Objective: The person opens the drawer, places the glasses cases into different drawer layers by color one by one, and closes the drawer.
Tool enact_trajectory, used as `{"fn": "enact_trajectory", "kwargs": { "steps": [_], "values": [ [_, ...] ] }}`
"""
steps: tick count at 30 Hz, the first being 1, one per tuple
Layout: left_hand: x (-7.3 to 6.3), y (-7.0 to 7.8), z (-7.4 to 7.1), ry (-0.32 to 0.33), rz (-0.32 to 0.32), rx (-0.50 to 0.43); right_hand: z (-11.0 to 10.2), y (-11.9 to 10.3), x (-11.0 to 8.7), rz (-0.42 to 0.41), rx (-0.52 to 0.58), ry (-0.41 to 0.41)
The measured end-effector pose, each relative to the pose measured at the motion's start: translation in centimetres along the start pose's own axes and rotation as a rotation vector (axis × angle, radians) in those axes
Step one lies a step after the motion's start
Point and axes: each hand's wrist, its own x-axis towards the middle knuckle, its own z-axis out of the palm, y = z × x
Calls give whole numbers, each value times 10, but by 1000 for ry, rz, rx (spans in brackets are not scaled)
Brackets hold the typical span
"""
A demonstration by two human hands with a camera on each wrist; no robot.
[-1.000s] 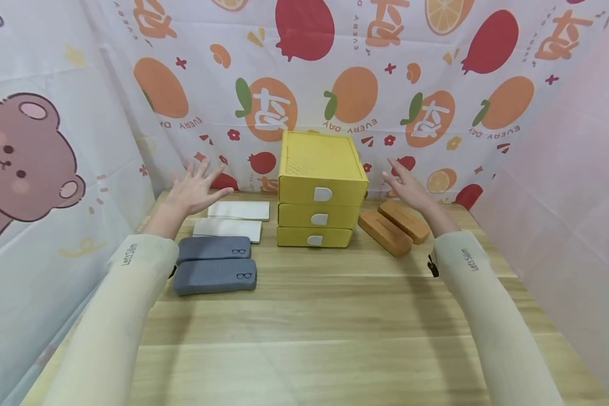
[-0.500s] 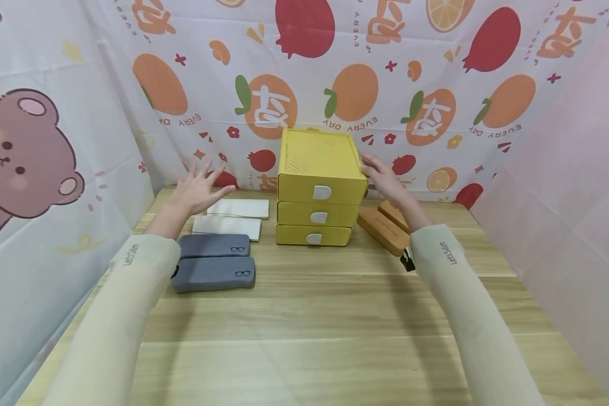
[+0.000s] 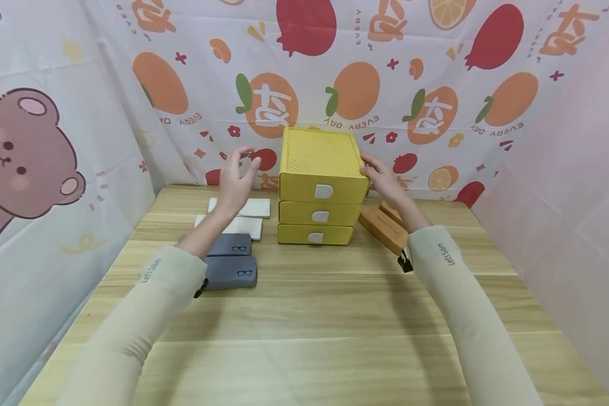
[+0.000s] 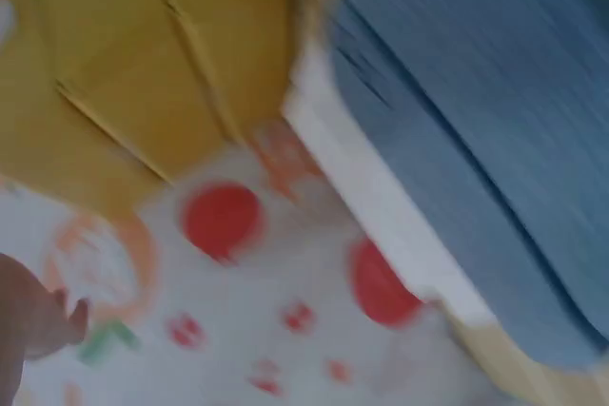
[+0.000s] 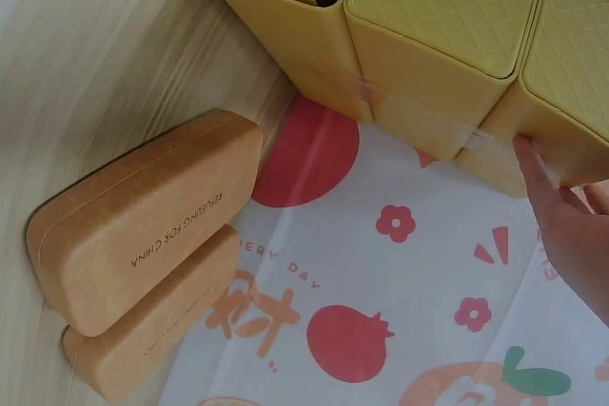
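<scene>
A yellow drawer box (image 3: 321, 152) with three stacked drawers and white pull tabs stands at the back of the table, its drawers closed. My right hand (image 3: 385, 179) touches the upper right side of the box. The right wrist view shows its fingertips (image 5: 526, 154) against that wall. To the left of the box hovers my left hand (image 3: 235, 189), thumb and fingers bent apart with nothing between them. It is above two white flat pieces (image 3: 246, 227). Partly behind my left forearm lie two grey-blue glasses cases (image 3: 233, 273), each printed with a glasses outline.
Two brown cases (image 5: 152, 225) lie side by side to the right of the drawer box, partly behind my right wrist. The wooden table (image 3: 304, 316) stretches in front. Printed curtains (image 3: 193, 84) hang behind it and along both sides.
My right hand has moved left onto the side of the drawer box. My left hand has swung right toward the box, its spread fingers now bent. The drawer box has not moved.
</scene>
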Motion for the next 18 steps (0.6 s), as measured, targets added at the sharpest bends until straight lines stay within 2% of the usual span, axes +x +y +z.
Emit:
{"fn": "enact_trajectory", "kwargs": {
  "steps": [3, 5, 6, 8, 10, 12, 15, 17, 18],
  "values": [
    [-7, 29, 20, 80, 31, -229, 2, -9, -5, 7, 26, -10],
    [-12, 45, 33, 90, -8, -382, 3, -14, -8, 11, 34, -15],
    [-15, 52, 39, 87, -52, -455, 4, -16, -9, 11, 40, -16],
    [-20, 65, 49, 65, -187, -606, 4, -16, -10, 13, 39, -16],
    [-25, 75, 58, 42, -374, -745, 3, -13, -8, 14, 42, -13],
    [-29, 82, 65, 32, -588, -883, 2, -7, -5, 8, 41, -12],
    [-32, 88, 75, 73, -898, -1068, 0, 2, 0, -2, 35, -8],
    [-33, 90, 81, 119, -1061, -1164, -1, 5, 2, -7, 25, -3],
    [-34, 91, 85, 142, -1121, -1201, -1, 6, 2, -9, 24, 2]
  ]
}}
